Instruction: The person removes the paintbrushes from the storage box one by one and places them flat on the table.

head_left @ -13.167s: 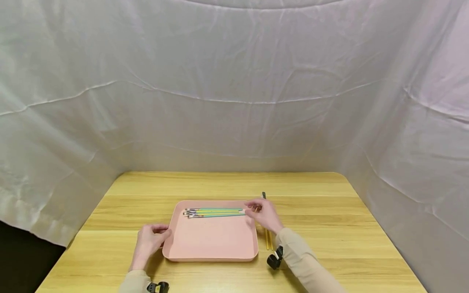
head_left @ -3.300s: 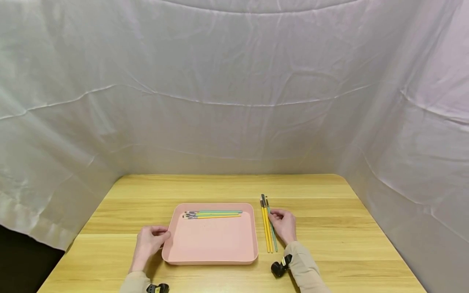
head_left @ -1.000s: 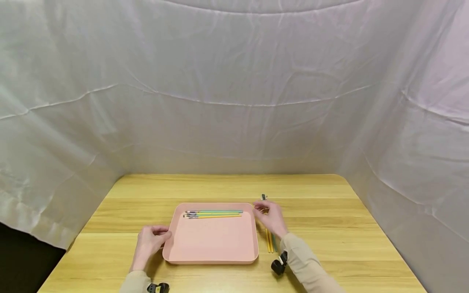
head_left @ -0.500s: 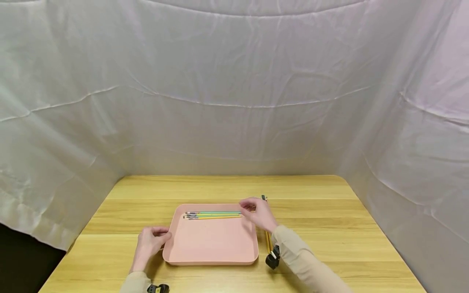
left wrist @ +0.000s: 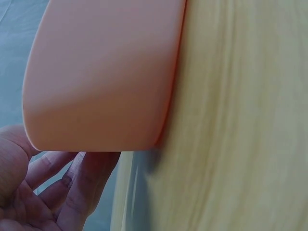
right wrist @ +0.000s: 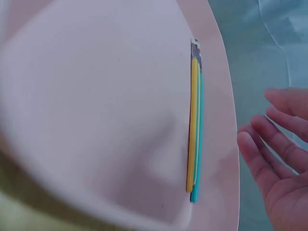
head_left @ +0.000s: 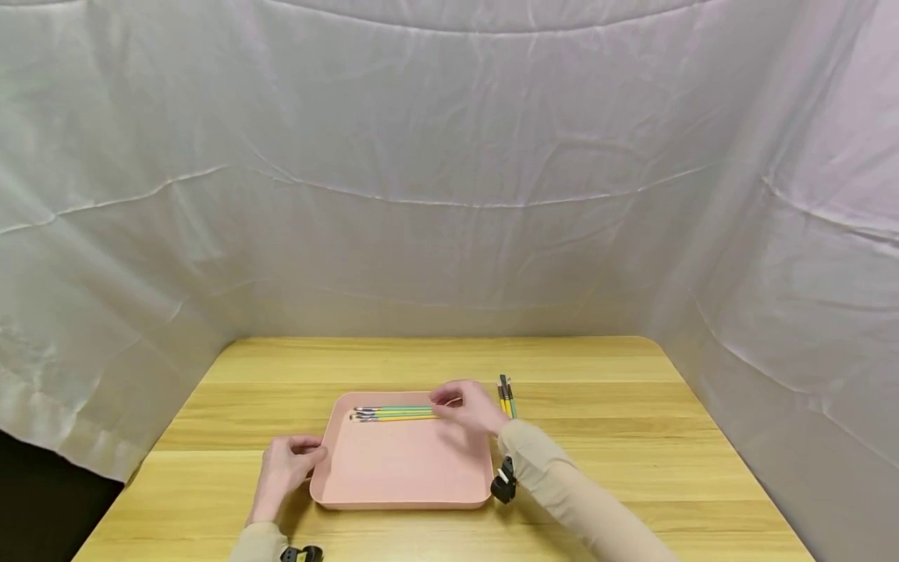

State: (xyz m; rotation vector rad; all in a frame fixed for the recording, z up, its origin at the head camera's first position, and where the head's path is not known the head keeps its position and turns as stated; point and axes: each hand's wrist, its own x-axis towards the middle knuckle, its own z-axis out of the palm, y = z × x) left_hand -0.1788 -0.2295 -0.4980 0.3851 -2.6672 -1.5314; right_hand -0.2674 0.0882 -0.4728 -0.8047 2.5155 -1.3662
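Note:
In the head view, a pink tray (head_left: 400,472) holds several paintbrushes (head_left: 393,419) with teal and yellow handles, lying side by side near its far edge. My left hand (head_left: 281,468) grips the tray's left edge; the left wrist view has the fingers (left wrist: 89,187) under the rim and the thumb at the side. Above the handle ends of the brushes hovers my right hand (head_left: 469,407), partly covering them. The right wrist view shows that hand (right wrist: 284,163) with loosely bent fingers, holding nothing, apart from the brushes (right wrist: 195,125).
Several more paintbrushes (head_left: 506,396), yellow and teal, lie on the wooden table (head_left: 597,437) right of the tray, their lower parts hidden by the right forearm. Grey cloth (head_left: 449,257) hangs behind and at both sides of the table.
A teal brush has gone from the tray to the table's right-hand group. Since then my right hand has left it and moved left over the tray. The left hand stays put.

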